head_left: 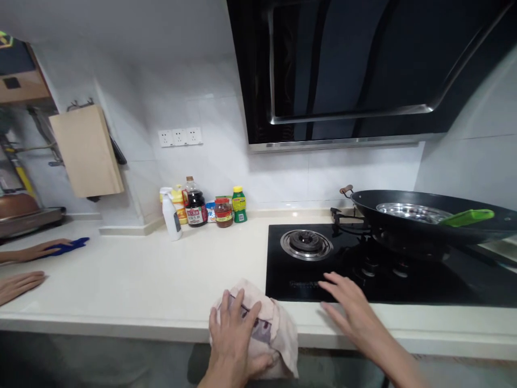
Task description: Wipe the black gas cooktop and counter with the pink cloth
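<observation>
My left hand (234, 334) lies with spread fingers on a pale pink cloth (286, 339) at the counter's front edge. Part of the cloth hangs over that edge, and a greyish patch with dark marks shows between thumb and fingers. Over the front edge of the black gas stove (283, 275) hovers my right hand (347, 302), its fingers apart and nothing in it. Left of the stove runs the white countertop (202, 269). A round burner (306, 244) sits beyond my right hand.
On the right burner stands a large wok (407, 231) holding a metal strainer (412, 212) and a green handle (468, 217). A spray bottle (172, 215), soy sauce bottle (196, 207) and jars line the wall. Another person's hand (40, 249) rests on a blue cloth (68, 247).
</observation>
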The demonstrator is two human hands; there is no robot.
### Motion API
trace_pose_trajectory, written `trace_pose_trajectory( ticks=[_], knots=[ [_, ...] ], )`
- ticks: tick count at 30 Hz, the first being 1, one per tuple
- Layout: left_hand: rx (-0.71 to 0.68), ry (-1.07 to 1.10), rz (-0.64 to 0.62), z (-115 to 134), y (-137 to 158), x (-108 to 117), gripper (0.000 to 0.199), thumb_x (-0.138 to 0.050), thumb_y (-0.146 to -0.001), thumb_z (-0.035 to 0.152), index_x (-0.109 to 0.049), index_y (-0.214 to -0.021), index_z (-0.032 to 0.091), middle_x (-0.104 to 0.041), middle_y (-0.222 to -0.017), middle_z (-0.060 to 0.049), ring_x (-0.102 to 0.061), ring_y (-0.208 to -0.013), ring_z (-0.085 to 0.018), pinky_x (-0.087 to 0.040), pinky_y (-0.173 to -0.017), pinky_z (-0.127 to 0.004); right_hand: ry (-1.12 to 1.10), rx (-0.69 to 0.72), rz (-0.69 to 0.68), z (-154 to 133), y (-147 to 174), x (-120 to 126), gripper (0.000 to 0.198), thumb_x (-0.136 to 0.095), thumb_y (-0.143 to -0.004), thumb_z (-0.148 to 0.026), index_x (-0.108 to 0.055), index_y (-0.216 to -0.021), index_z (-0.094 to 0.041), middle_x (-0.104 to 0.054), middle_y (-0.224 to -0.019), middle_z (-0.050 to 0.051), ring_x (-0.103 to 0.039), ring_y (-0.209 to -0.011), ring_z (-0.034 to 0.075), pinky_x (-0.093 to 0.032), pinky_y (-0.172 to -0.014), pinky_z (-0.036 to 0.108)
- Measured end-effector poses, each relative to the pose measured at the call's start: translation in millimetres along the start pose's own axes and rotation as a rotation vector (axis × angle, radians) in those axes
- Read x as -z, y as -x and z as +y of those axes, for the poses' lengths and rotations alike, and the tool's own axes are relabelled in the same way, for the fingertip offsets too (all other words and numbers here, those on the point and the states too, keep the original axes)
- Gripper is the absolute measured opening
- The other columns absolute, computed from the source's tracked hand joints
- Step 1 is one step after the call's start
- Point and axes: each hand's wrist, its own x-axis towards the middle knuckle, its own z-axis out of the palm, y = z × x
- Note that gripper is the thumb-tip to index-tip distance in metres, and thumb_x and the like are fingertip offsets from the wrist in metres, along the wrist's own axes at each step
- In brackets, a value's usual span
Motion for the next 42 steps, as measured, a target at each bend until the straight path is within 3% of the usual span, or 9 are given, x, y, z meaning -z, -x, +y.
trace_pose_trajectory(
  ticks=[4, 10, 13, 15, 19, 25, 30, 35, 42],
  knots=[
    [-0.028, 0.033, -0.027, 22.0, -1.2, -3.7, 0.087, -0.088, -0.05, 0.06, -0.066, -0.13, 0.033, -0.064, -0.134, -0.016, -0.041, -0.136, -0.052, -0.032, -0.108, -0.065, 0.078, -0.103, 0.111, 48.2, 4.8, -0.6, 0.042, -0.046, -0.1, -0.049, -0.07, -0.122, -0.021, -0.064, -0.135, 0.014, -0.057, -0.13, 0.032, -0.043, -0.111, 0.055],
    [-0.148, 0.023, -0.141, 88.3, -23.1, -9.0, 0.096, -0.089, -0.05, 0.061, -0.063, -0.135, 0.026, -0.064, -0.13, -0.025, -0.047, -0.128, -0.056, -0.031, -0.101, -0.077, 0.051, -0.186, -0.114, 52.7, 9.2, -23.2, 0.056, -0.04, -0.101, -0.055, -0.067, -0.129, -0.015, -0.058, -0.144, 0.017, -0.052, -0.137, 0.034, -0.045, -0.113, 0.055],
    [-0.279, 0.037, -0.076, 123.9, -24.3, -20.2, 0.093, -0.085, -0.056, 0.066, -0.061, -0.136, 0.026, -0.067, -0.127, -0.024, -0.051, -0.126, -0.052, -0.034, -0.1, -0.075, 0.028, -0.173, -0.085, 59.5, 15.3, -29.4, 0.055, -0.036, -0.102, -0.054, -0.068, -0.128, -0.016, -0.059, -0.144, 0.016, -0.051, -0.138, 0.032, -0.042, -0.116, 0.053],
    [-0.419, 0.053, 0.03, 141.8, -22.1, -30.0, 0.074, -0.081, -0.068, 0.058, -0.062, -0.133, 0.029, -0.069, -0.125, -0.02, -0.055, -0.123, -0.047, -0.038, -0.099, -0.071, 0.008, -0.165, -0.084, 66.5, 19.5, -31.2, 0.054, -0.037, -0.101, -0.055, -0.068, -0.128, -0.02, -0.061, -0.143, 0.013, -0.052, -0.138, 0.031, -0.043, -0.116, 0.053],
    [-0.511, 0.113, 0.131, 151.5, -21.1, -37.1, 0.054, -0.073, -0.08, 0.05, -0.063, -0.129, 0.03, -0.07, -0.123, -0.014, -0.056, -0.123, -0.041, -0.042, -0.099, -0.063, -0.026, -0.182, -0.111, 77.6, 24.8, -32.9, 0.052, -0.039, -0.101, -0.056, -0.065, -0.133, -0.025, -0.059, -0.145, 0.01, -0.05, -0.14, 0.03, -0.043, -0.116, 0.054],
    [-0.416, 0.214, -0.033, 96.6, -15.4, -9.4, 0.082, -0.083, -0.072, 0.058, -0.053, -0.142, 0.025, -0.066, -0.134, -0.012, -0.053, -0.129, -0.037, -0.043, -0.106, -0.058, -0.024, -0.16, -0.149, 82.1, 25.9, -33.5, 0.059, -0.039, -0.099, -0.06, -0.065, -0.133, -0.019, -0.056, -0.148, 0.013, -0.047, -0.142, 0.031, -0.038, -0.119, 0.055],
    [-0.077, 0.108, -0.108, 15.3, 0.0, 26.4, 0.038, -0.064, -0.097, 0.045, -0.062, -0.128, 0.024, -0.062, -0.134, -0.01, -0.063, -0.115, -0.025, -0.054, -0.098, -0.047, -0.036, -0.2, -0.165, 78.6, 24.4, -32.4, 0.063, -0.039, -0.098, -0.064, -0.065, -0.135, -0.02, -0.055, -0.15, 0.013, -0.046, -0.143, 0.032, -0.038, -0.119, 0.055],
    [0.095, -0.013, -0.099, -54.4, 4.8, 69.9, 0.033, -0.063, -0.099, 0.037, -0.062, -0.128, 0.021, -0.063, -0.132, -0.01, -0.065, -0.11, -0.023, -0.057, -0.093, -0.045, -0.035, -0.226, -0.179, 74.6, 24.6, -31.4, 0.061, -0.04, -0.098, -0.064, -0.063, -0.137, -0.023, -0.052, -0.153, 0.011, -0.044, -0.144, 0.032, -0.038, -0.119, 0.055],
    [0.249, -0.111, -0.13, -89.1, 3.8, 91.1, 0.027, -0.061, -0.1, 0.038, -0.065, -0.123, 0.025, -0.063, -0.133, -0.008, -0.064, -0.111, -0.022, -0.057, -0.093, -0.041, -0.022, -0.265, -0.215, 71.8, 24.4, -31.2, 0.063, -0.038, -0.099, -0.066, -0.061, -0.14, -0.024, -0.049, -0.155, 0.009, -0.041, -0.146, 0.032, -0.039, -0.118, 0.055]
  ],
)
